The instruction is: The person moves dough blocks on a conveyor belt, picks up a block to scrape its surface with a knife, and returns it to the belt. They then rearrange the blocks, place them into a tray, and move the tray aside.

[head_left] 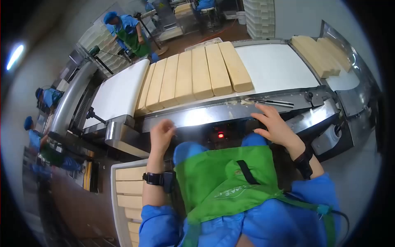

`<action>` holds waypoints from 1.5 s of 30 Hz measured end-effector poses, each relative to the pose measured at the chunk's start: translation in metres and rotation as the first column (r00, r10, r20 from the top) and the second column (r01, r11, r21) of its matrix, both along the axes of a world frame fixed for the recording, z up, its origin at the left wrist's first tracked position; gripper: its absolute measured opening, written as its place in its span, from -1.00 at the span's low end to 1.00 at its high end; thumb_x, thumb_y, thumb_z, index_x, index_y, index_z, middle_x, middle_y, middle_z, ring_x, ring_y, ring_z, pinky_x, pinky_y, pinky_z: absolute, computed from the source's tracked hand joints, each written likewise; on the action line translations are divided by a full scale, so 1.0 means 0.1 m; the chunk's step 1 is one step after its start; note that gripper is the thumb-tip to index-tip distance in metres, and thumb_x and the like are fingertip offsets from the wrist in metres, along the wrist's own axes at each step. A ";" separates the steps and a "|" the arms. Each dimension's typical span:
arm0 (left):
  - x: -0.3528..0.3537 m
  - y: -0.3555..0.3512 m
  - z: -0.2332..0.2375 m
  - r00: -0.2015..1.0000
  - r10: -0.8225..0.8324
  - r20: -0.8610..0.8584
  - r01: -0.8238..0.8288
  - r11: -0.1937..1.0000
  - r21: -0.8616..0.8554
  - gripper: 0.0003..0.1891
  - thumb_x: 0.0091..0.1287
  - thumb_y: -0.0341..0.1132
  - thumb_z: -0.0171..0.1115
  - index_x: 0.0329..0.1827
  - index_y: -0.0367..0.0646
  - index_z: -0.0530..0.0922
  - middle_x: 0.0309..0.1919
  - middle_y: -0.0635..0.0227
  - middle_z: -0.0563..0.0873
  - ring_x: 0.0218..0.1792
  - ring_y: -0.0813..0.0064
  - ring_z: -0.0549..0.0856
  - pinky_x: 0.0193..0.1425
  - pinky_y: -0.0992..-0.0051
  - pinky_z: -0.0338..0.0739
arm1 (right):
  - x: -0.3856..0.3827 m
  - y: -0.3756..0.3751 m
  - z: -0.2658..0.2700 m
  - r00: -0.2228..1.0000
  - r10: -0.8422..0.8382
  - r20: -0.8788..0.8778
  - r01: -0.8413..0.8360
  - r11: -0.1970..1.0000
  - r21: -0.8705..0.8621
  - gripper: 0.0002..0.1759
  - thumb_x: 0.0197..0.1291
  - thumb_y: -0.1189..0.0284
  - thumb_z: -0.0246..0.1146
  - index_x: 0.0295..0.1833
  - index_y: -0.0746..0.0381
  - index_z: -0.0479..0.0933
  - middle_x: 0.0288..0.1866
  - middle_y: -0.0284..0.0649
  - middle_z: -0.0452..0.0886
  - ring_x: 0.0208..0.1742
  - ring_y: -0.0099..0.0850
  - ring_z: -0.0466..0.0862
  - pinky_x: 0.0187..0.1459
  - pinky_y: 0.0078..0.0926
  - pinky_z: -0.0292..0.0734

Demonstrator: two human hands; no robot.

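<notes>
Several long pale-yellow blocks (184,76) lie side by side on the white conveyor belt (267,66). Below the belt's metal edge, my left hand (162,133) is raised, holding nothing, with its fingers slightly blurred and the thumb apart. My right hand (271,125) hovers near the metal rail, empty, fingers spread. Two thin dark tools (273,102) rest on the rail just beyond my right fingertips, beside some pale scraps. Neither hand touches a block.
More blocks (317,55) sit at the belt's right end. A white crate (115,193) of blocks stands at lower left. A metal roller (74,96) is at the left. Co-workers (127,33) in blue stand beyond the belt and far left. White crates (260,18) are stacked behind.
</notes>
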State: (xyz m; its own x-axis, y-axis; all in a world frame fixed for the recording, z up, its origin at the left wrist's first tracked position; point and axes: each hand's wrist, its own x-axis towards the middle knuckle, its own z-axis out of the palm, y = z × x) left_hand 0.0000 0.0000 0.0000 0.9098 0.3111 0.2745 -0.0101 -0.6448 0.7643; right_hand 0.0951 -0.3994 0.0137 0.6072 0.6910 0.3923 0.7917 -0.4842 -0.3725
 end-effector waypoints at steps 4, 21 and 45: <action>-0.01 -0.28 0.16 0.985 -0.168 -0.023 0.167 0.930 0.328 -0.89 0.07 -0.53 0.30 -0.37 -0.27 0.54 -0.46 0.25 0.65 -0.48 0.47 0.65 -0.36 0.51 0.52 | -0.11 -0.09 0.08 0.999 0.032 0.009 -0.032 0.999 -0.016 -0.44 -0.03 0.34 0.38 0.15 0.17 0.45 0.29 0.01 0.33 0.30 0.00 0.33 0.35 -0.01 0.13; 0.90 1.30 0.02 0.732 0.680 -0.048 -0.076 0.152 0.985 -0.82 0.26 -0.32 0.07 -0.33 -0.02 0.67 -0.29 0.38 0.66 -0.25 0.37 0.69 -0.26 0.37 0.53 | 0.12 0.23 0.04 0.998 0.041 -0.056 -0.047 0.992 -0.121 -0.48 -0.03 0.36 0.37 0.10 0.20 0.48 0.22 -0.04 0.41 0.28 -0.07 0.38 0.33 0.01 0.18; 0.76 -0.17 0.38 0.973 0.064 -0.220 0.103 0.736 0.670 -0.84 0.12 -0.30 0.28 -0.25 -0.08 0.64 -0.40 0.31 0.70 -0.33 0.25 0.68 -0.28 0.34 0.54 | 0.89 0.11 -0.26 0.984 -0.138 0.110 0.121 0.981 0.148 -0.54 -0.14 0.47 0.37 -0.03 0.28 0.51 -0.05 -0.10 0.52 0.01 -0.10 0.49 0.07 -0.21 0.39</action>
State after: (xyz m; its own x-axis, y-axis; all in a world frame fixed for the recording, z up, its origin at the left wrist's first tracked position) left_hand 0.0759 -0.0171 0.0381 0.9739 0.1023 0.2025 0.0807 -0.9904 0.1126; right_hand 0.1845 -0.3881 -0.0120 0.6309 0.5422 0.5550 0.7685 -0.5354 -0.3505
